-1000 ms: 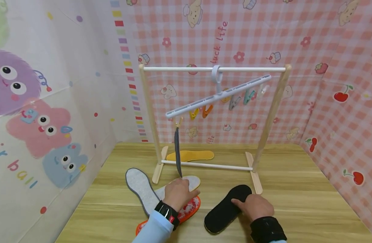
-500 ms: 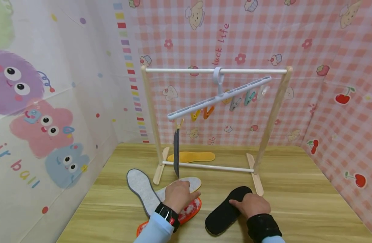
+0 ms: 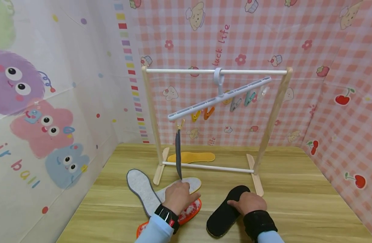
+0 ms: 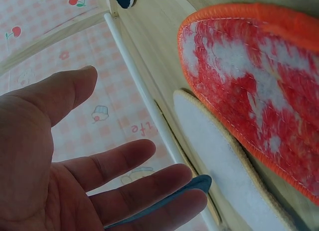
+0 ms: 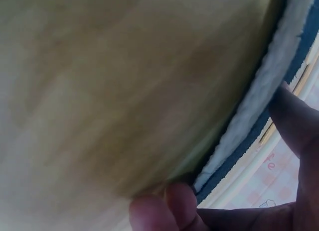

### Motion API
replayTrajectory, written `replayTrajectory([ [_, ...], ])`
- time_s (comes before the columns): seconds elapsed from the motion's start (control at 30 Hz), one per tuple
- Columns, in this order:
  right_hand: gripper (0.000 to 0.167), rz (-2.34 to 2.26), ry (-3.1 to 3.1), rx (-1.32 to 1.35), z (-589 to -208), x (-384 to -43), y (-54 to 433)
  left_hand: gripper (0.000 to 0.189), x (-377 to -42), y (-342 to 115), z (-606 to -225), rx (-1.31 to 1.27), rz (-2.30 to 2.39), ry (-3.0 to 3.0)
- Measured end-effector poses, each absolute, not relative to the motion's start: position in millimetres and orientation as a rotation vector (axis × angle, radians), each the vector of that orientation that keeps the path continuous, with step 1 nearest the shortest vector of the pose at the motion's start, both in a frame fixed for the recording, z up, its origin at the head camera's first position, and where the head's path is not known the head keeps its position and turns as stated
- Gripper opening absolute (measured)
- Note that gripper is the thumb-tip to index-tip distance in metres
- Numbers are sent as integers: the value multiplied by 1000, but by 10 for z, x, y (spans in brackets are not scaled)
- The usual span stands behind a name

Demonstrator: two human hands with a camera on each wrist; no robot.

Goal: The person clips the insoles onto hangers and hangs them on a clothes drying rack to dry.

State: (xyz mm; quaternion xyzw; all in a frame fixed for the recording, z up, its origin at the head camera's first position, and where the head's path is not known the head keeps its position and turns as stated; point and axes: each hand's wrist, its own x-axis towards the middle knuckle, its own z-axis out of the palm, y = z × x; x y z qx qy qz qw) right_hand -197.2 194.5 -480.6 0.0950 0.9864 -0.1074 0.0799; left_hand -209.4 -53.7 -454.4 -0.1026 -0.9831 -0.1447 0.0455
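Observation:
My right hand [image 3: 252, 204] pinches the black insole [image 3: 224, 217], thumb on its top face and fingers at the edge. In the right wrist view, the insole's side [image 5: 254, 106] shows a white layer between dark ones. My left hand [image 3: 178, 197] hovers with spread, relaxed fingers over the pale insole with a yellow edge [image 3: 195, 184] and the orange-rimmed red insole [image 3: 190, 209]. A dark grey insole [image 3: 178, 152] hangs from a yellow clip [image 3: 180, 125], its lower tip close to the left fingers. The left wrist view shows nothing in that hand's grip.
A light grey insole [image 3: 140, 185] lies at the left, partly under the left arm. Behind stands a wooden rack [image 3: 269, 125] with a tilted hanger [image 3: 201, 105] bearing several clips. A yellow insole [image 3: 198, 157] lies near its lower bar. Patterned cloth walls [image 3: 325, 111] surround the table.
The hanging dark grey insole has swung slightly. My right hand has shifted a little left along the black insole. The left hand stays almost in place, and the whole view has shifted slightly.

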Motion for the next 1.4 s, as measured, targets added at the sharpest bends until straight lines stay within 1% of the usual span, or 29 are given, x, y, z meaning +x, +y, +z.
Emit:
replayTrajectory([
  [0.2, 51, -306, 2942, 181, -4774, -2008, 1944, 46, -2091, -520, -4575, -327, -435, -2998],
  [0.43, 51, -308, 2908, 144, -4760, -2086, 1947, 47, -2078, -501, -4579, -329, -431, -3014],
  [0.57, 46, -311, 2897, 141, -4786, -2121, 1975, 48, -2083, -489, -4569, -345, -427, -3020],
  [0.9, 46, -341, 2912, 107, -4730, -2095, 1941, 47, -2082, -453, -4548, -361, -426, -3010],
  [1.13, 41, -342, 2913, 92, -4699, -2073, 1914, 46, -2053, -458, -4519, -351, -433, -2999],
  [1.4, 43, -332, 2916, 97, -4692, -2067, 1926, 45, -2037, -469, -4480, -341, -441, -3009],
])
